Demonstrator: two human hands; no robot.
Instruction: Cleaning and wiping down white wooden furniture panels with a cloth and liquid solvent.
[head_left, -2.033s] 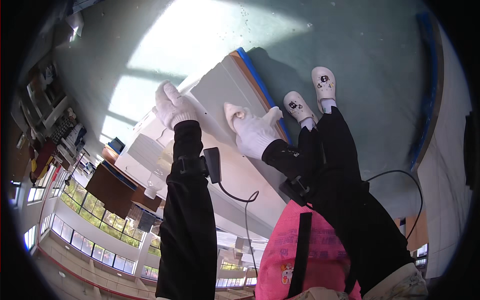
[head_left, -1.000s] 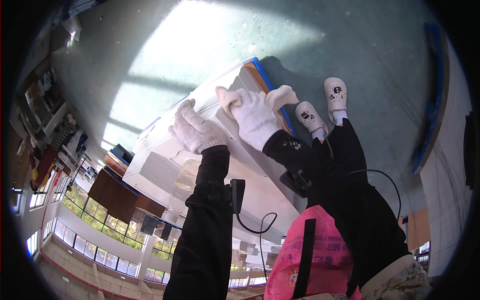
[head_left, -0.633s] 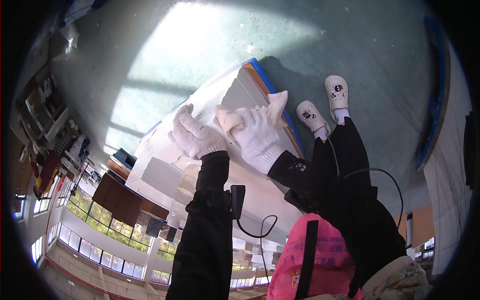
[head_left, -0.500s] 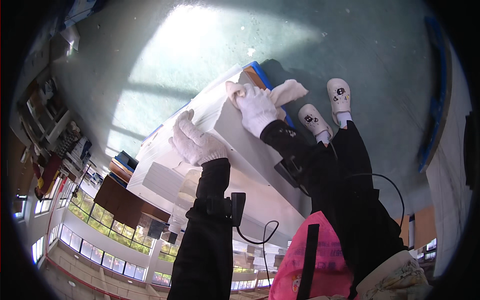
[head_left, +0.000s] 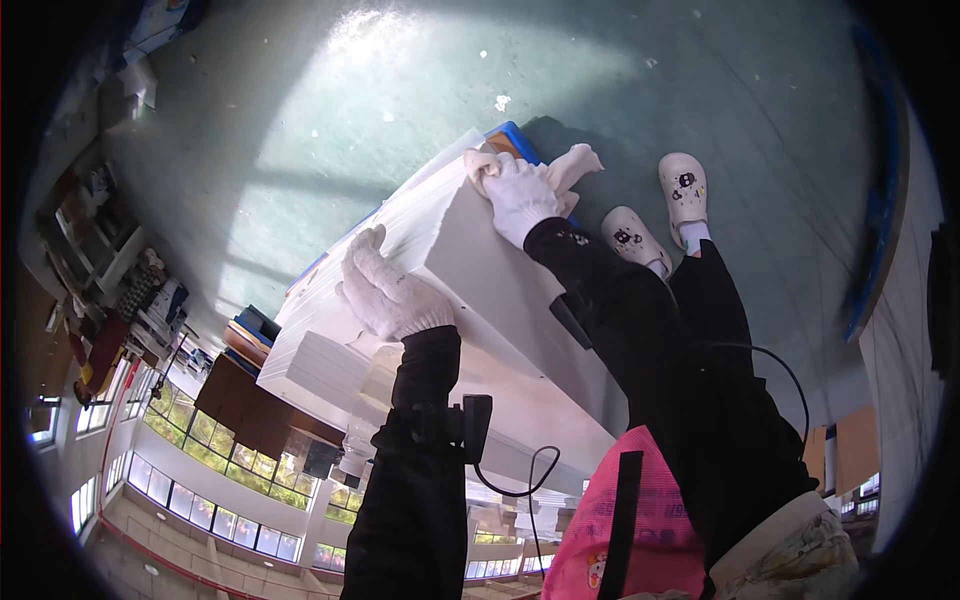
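Observation:
A tall stack of white panels (head_left: 480, 260) stands before me, many thin edges showing along its left side. My left hand (head_left: 390, 295), in a white knit glove, rests with fingers stretched out against those edges. In a matching glove, my right hand (head_left: 522, 200) grips a cream cloth (head_left: 575, 168) and presses it on the stack's far right part. One bunched end of the cloth sticks out past my fingers, the other hangs loose to the right. A clear plastic bottle (head_left: 378, 380) is partly hidden behind my left forearm.
Blue-edged brown material (head_left: 508, 140) lies under the stack's far corner. To the right are my pale clogs (head_left: 685, 185) on the green floor (head_left: 420, 110). Brown boards (head_left: 240, 405) stand at the left. A black cable (head_left: 540, 470) runs from my left wrist device.
My right hand has slid slightly farther away and to the right along the stack with the cloth. The left hand has barely shifted.

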